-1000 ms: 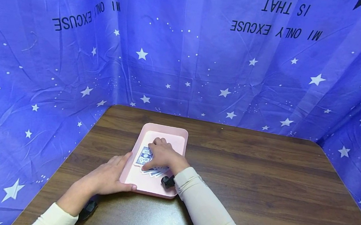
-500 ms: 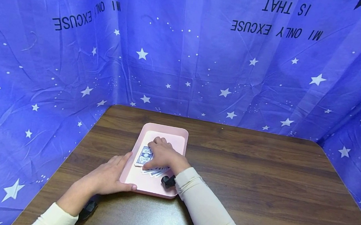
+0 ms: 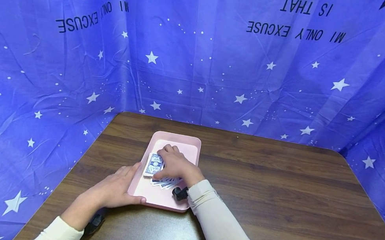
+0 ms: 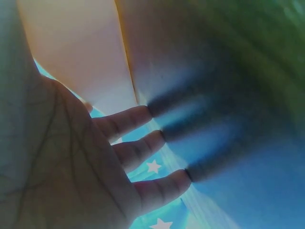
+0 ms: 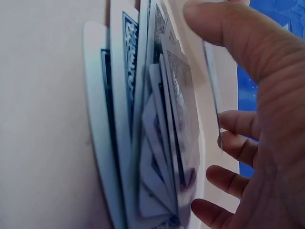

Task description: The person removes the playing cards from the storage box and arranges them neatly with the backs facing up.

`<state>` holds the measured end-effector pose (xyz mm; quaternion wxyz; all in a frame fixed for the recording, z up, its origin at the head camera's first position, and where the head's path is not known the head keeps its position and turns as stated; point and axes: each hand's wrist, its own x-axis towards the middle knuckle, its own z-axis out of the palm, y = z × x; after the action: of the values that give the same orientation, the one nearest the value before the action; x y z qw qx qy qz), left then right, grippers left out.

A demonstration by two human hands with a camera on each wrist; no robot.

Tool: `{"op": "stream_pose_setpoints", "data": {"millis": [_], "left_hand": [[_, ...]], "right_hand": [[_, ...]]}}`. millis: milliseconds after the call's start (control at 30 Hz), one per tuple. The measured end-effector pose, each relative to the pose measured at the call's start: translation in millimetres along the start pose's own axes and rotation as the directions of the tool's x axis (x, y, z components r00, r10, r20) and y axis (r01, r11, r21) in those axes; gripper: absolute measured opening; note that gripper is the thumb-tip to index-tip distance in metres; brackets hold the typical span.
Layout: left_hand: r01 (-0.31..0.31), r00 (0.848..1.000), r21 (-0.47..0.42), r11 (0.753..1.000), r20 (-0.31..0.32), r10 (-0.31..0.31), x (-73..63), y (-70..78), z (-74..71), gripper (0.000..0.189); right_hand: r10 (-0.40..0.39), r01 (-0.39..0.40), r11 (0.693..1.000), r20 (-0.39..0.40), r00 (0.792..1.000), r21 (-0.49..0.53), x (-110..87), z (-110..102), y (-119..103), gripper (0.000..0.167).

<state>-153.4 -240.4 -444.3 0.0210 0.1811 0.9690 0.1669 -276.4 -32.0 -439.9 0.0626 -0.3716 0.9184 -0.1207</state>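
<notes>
A pink tray (image 3: 194,146) lies on the table, with a loose fan of blue-backed playing cards (image 3: 164,183) inside, also seen close up as overlapping cards (image 5: 157,119) in the right wrist view. My right hand (image 3: 174,166) reaches over the fan and pinches one playing card (image 3: 154,164) between thumb and fingers. That card (image 5: 212,86) appears edge-on in the right wrist view, apart from the pile. My left hand (image 3: 115,186) rests against the tray's left side, thumb at the near rim. Its fingers (image 4: 164,191) are extended in the left wrist view.
The brown wooden table (image 3: 259,191) extends to the right of the tray. Blue star-patterned cloth (image 3: 199,57) hangs behind it and at both sides. A black wrist device (image 3: 179,194) on the right arm sits over the tray's near right corner.
The card under my right hand has tilted and shifted slightly toward the tray's far end. My left hand and the tray stay in place.
</notes>
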Motion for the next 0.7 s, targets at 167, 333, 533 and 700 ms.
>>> {"op": "stream_pose_setpoints", "data": {"millis": [167, 333, 533, 700], "left_hand": [[-0.002, 1.0, 0.002, 1.0, -0.008, 0.002, -0.3, -0.6, 0.6, 0.118], [-0.002, 1.0, 0.003, 1.0, -0.014, 0.002, 0.0, -1.1, 0.8, 0.118], [-0.001, 1.0, -0.002, 1.0, -0.011, 0.001, 0.5, -1.1, 1.5, 0.118], [-0.006, 1.0, 0.0, 1.0, -0.015, 0.006, 0.4, -1.0, 1.9, 0.118]], "right_hand": [[0.008, -0.008, 1.0, 0.017, 1.0, -0.006, -0.8, -1.1, -0.5, 0.089], [0.018, -0.017, 1.0, 0.032, 0.999, -0.019, -0.7, 0.5, 0.3, 0.088], [0.024, -0.023, 0.999, 0.051, 0.998, -0.023, -0.2, 1.7, 1.2, 0.089], [0.023, -0.022, 0.999, 0.053, 0.998, -0.024, 0.3, 2.6, 2.4, 0.086]]}}
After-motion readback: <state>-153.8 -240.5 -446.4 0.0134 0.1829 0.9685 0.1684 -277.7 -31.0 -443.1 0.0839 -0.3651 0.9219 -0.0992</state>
